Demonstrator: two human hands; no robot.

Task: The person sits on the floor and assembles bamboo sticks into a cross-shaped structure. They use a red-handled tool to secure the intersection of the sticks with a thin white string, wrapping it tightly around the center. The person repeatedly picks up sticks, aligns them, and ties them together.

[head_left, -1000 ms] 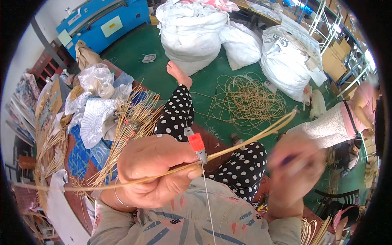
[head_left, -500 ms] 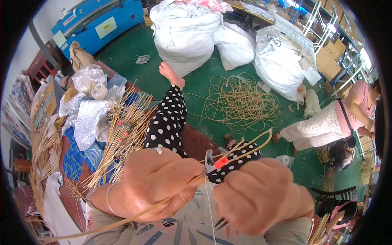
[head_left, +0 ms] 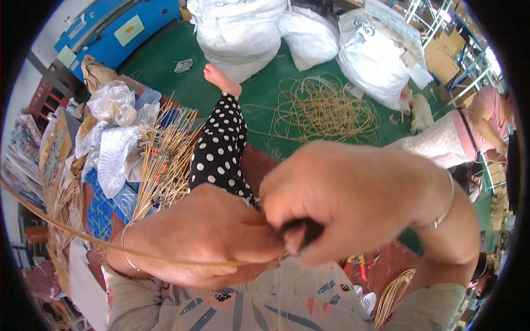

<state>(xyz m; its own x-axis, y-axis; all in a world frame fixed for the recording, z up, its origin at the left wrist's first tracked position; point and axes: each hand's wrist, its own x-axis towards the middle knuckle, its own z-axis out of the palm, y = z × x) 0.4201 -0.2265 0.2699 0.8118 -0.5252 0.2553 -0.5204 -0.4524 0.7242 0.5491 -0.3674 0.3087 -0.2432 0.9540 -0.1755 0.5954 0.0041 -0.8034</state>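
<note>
My left hand [head_left: 201, 240] is closed on a thin tan cane strip [head_left: 83, 236], which bows out past my wrist to the far left. Against its fingertips my right hand [head_left: 331, 201] is closed around a small dark tool [head_left: 309, 234], blurred by motion, so its kind is hard to tell. Both hands meet in front of my lap, above my grey patterned top [head_left: 248, 309]. The strip's other end and whatever lies between the fingertips are hidden behind the hands.
A bundle of cane sticks with red clips [head_left: 165, 160] lies left of my polka-dot trouser leg [head_left: 218, 149]. Ahead are a loose cane coil [head_left: 326, 110] and white sacks [head_left: 237, 38]. Red-handled pliers [head_left: 362, 267] lie at right. Another person [head_left: 466, 127] stands to the right.
My right hand has swung up and over to my left fingertips, showing the dark tool. The red clip and cane loop between the hands are now hidden. The strip's left end has risen.
</note>
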